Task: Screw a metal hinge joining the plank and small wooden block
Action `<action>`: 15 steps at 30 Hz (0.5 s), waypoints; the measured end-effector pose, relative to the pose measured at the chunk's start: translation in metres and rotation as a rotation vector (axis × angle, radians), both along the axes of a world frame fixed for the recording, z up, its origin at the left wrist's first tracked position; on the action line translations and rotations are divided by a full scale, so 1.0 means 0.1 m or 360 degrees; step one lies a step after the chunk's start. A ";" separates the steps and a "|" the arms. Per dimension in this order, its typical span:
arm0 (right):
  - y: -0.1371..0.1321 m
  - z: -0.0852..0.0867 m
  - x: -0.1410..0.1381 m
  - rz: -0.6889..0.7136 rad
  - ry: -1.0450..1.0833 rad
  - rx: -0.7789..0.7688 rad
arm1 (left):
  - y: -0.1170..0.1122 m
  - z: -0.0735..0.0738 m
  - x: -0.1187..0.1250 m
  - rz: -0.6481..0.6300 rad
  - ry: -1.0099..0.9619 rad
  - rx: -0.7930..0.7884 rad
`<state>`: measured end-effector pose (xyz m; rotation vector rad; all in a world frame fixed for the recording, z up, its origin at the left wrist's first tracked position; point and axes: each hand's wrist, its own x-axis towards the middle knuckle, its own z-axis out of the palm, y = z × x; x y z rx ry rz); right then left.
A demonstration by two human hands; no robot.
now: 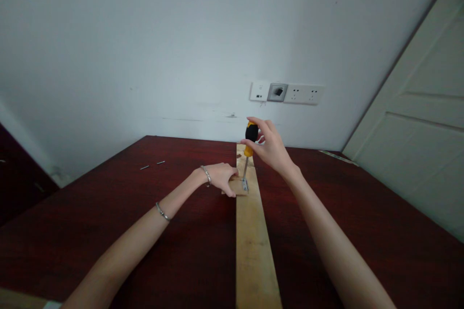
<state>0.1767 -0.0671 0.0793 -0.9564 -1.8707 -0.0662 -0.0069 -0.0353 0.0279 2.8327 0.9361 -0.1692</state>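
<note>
My right hand (270, 147) is closed around the black and yellow handle of a screwdriver (248, 152), which stands nearly upright. Its shaft runs down to a small metal bracket (245, 185); the exact contact at the tip is too small to make out. Under the bracket is a small flat wooden block (237, 187), lying across a long pale wooden board (252, 246). My left hand (222, 176) grips this block from the left, thumb on the near side and fingers at the far side, partly hiding it.
Two thin metal pieces, like screws or nails (144, 167), lie on the dark red table (174, 260) to the left. Behind it rises a white wall (181, 48) with a row of sockets (302, 94). A pale door (424, 101) stands at the right, near a thin strip (339, 157).
</note>
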 end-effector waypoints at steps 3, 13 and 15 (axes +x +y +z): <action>0.00 0.00 0.00 0.0058 -0.0055 0.0042 | 0.00 0.00 -0.01 0.0008 -0.0015 -0.0001; -0.02 0.00 -0.01 0.0022 -0.0036 -0.0024 | 0.00 0.02 0.00 -0.0002 -0.0004 -0.0019; -0.02 0.00 -0.02 0.0077 0.0001 0.0002 | 0.00 0.01 -0.01 0.0004 -0.0021 -0.0011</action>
